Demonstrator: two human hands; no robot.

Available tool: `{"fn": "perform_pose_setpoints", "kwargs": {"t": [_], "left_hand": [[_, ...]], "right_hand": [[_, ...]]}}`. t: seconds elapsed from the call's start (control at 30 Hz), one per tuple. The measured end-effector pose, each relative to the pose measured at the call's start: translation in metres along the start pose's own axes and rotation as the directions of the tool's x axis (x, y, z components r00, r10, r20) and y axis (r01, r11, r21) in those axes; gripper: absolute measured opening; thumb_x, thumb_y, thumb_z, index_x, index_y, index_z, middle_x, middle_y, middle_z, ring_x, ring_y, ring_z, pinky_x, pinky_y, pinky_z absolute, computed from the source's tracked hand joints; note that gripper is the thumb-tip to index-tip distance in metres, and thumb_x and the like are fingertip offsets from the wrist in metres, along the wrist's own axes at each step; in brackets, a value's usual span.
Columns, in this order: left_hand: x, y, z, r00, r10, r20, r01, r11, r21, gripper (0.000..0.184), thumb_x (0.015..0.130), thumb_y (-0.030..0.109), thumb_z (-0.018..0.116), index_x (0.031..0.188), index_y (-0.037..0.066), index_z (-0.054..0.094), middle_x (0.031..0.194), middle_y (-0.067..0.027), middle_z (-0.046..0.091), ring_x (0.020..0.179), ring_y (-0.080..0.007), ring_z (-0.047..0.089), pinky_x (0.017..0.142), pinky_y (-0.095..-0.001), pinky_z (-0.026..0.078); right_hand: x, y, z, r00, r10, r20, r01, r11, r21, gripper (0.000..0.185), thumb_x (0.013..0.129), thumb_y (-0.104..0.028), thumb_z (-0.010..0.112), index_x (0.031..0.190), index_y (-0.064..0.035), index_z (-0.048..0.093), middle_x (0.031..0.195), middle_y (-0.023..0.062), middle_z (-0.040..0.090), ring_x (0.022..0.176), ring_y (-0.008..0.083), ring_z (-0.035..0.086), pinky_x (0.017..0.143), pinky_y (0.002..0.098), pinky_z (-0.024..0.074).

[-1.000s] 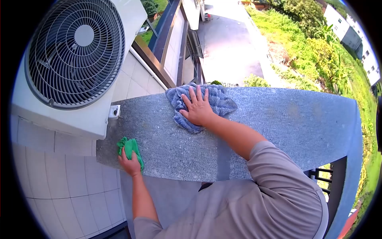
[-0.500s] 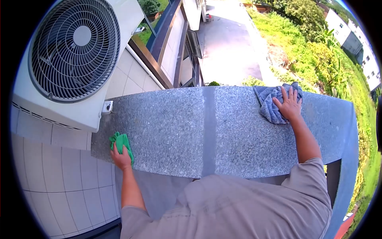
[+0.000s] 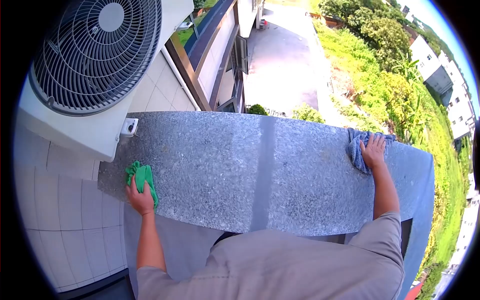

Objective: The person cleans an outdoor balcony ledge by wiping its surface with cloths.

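A speckled grey granite slab (image 3: 215,165) stretches across in front of me. At its left end, my left hand (image 3: 141,200) has its fingers curled around a bunched green cloth (image 3: 144,176), which rests on the slab near the front corner. Far to the right, my right hand (image 3: 373,152) lies with fingers spread on a blue-grey towel (image 3: 357,150), pressing it against the slab at the far edge. Part of the towel is hidden under that hand.
An air conditioner outdoor unit (image 3: 75,132) stands at the left, its fan grille (image 3: 90,60) facing up in view. A small white fitting (image 3: 129,127) juts out by the slab's left end. Beyond the far edge, a paved lane (image 3: 285,60) and greenery (image 3: 390,95) lie below.
My right hand and the towel have shifted right along the slab's far edge. My left hand stays near the left end with the green cloth. The camera view has tilted slightly.
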State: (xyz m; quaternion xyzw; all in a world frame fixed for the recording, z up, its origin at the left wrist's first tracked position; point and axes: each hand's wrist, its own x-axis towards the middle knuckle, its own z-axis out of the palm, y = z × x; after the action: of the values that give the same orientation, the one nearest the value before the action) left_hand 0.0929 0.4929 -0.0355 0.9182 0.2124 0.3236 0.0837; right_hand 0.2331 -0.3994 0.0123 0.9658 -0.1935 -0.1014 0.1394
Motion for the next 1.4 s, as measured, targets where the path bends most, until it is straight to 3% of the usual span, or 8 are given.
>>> {"fn": "perform_pose_setpoints", "kwargs": {"t": [0.13, 0.33, 0.67, 0.77, 0.9, 1.17, 1.33, 1.4], "left_hand": [[0.001, -0.001, 0.001, 1.000, 0.015, -0.002, -0.015, 1.000, -0.009, 0.053, 0.091, 0.028, 0.077, 0.141, 0.013, 0.068, 0.125, -0.0196, 0.065, 0.117, -0.0449, 0.062, 0.098, -0.0540, 0.050], [0.001, 0.002, -0.002, 1.000, 0.004, 0.022, -0.003, 0.999, -0.045, 0.053, 0.090, 0.027, 0.077, 0.140, 0.013, 0.068, 0.125, -0.0200, 0.064, 0.117, -0.0453, 0.061, 0.098, -0.0541, 0.050], [0.000, 0.007, -0.004, 0.999, -0.031, 0.040, 0.032, 0.999, -0.027, 0.053, 0.089, 0.027, 0.077, 0.140, 0.014, 0.068, 0.122, -0.0202, 0.064, 0.115, -0.0449, 0.061, 0.097, -0.0542, 0.049], [0.004, 0.009, -0.007, 1.000, -0.003, 0.018, 0.003, 1.000, -0.025, 0.053, 0.089, 0.027, 0.077, 0.140, 0.014, 0.068, 0.121, -0.0202, 0.064, 0.113, -0.0448, 0.062, 0.096, -0.0542, 0.050], [0.004, 0.017, -0.013, 0.999, -0.021, 0.042, 0.022, 0.999, -0.025, 0.053, 0.088, 0.026, 0.076, 0.139, 0.013, 0.068, 0.120, -0.0201, 0.063, 0.113, -0.0446, 0.062, 0.095, -0.0540, 0.050], [0.006, 0.010, -0.010, 0.999, 0.025, -0.024, -0.025, 0.999, -0.021, 0.053, 0.089, 0.028, 0.076, 0.138, 0.013, 0.069, 0.117, -0.0194, 0.064, 0.112, -0.0443, 0.062, 0.095, -0.0540, 0.051], [0.000, 0.006, -0.006, 1.000, 0.013, -0.016, -0.014, 0.999, -0.033, 0.053, 0.089, 0.031, 0.077, 0.138, 0.014, 0.069, 0.118, -0.0192, 0.065, 0.112, -0.0444, 0.063, 0.094, -0.0542, 0.051], [0.002, 0.006, -0.006, 0.999, 0.020, -0.029, -0.021, 0.999, -0.038, 0.054, 0.089, 0.032, 0.077, 0.139, 0.014, 0.069, 0.119, -0.0194, 0.065, 0.113, -0.0441, 0.063, 0.095, -0.0542, 0.052]], "right_hand": [[-0.013, -0.029, 0.000, 0.981, -0.177, -0.084, 0.187, 0.973, 0.133, 0.088, 0.110, -0.058, 0.044, 0.169, 0.0045, 0.023, 0.176, 0.0315, 0.017, 0.165, 0.0509, 0.007, 0.133, 0.0581, 0.0107], [-0.048, -0.099, -0.021, 0.837, -0.486, -0.252, 0.532, 0.830, 0.166, 0.086, 0.109, -0.054, 0.049, 0.169, 0.0027, 0.025, 0.180, 0.0251, 0.011, 0.167, 0.0426, 0.002, 0.135, 0.0527, 0.0077], [-0.083, -0.240, -0.061, 0.654, -0.665, -0.362, 0.741, 0.658, 0.131, 0.091, 0.108, -0.062, 0.045, 0.167, 0.0058, 0.031, 0.179, 0.0289, 0.009, 0.167, 0.0452, -0.001, 0.134, 0.0542, 0.0040], [-0.092, -0.301, -0.082, 0.568, -0.714, -0.410, 0.816, 0.554, 0.167, 0.090, 0.107, -0.065, 0.047, 0.164, 0.0038, 0.040, 0.180, 0.0241, 0.010, 0.168, 0.0396, -0.001, 0.135, 0.0524, 0.0042], [-0.094, -0.393, -0.102, 0.491, -0.762, -0.423, 0.870, 0.458, 0.183, 0.096, 0.104, -0.076, 0.040, 0.169, -0.0053, 0.035, 0.178, 0.0234, 0.019, 0.167, 0.0422, 0.006, 0.135, 0.0526, 0.0057], [-0.100, -0.465, -0.148, 0.575, -0.728, -0.372, 0.809, 0.438, 0.393, 0.090, 0.103, -0.076, 0.044, 0.164, -0.0103, 0.046, 0.170, 0.0162, 0.041, 0.160, 0.0363, 0.031, 0.132, 0.0522, 0.0209], [-0.111, -0.441, -0.121, 0.631, -0.604, -0.488, 0.771, 0.556, 0.309, 0.079, 0.105, -0.066, 0.046, 0.164, -0.0123, 0.046, 0.171, 0.0199, 0.038, 0.160, 0.0494, 0.025, 0.131, 0.0611, 0.0151], [-0.107, -0.413, -0.102, 0.627, -0.579, -0.521, 0.772, 0.552, 0.315, 0.077, 0.106, -0.063, 0.047, 0.164, -0.0121, 0.046, 0.172, 0.0202, 0.037, 0.161, 0.0494, 0.024, 0.132, 0.0615, 0.0139]]}}
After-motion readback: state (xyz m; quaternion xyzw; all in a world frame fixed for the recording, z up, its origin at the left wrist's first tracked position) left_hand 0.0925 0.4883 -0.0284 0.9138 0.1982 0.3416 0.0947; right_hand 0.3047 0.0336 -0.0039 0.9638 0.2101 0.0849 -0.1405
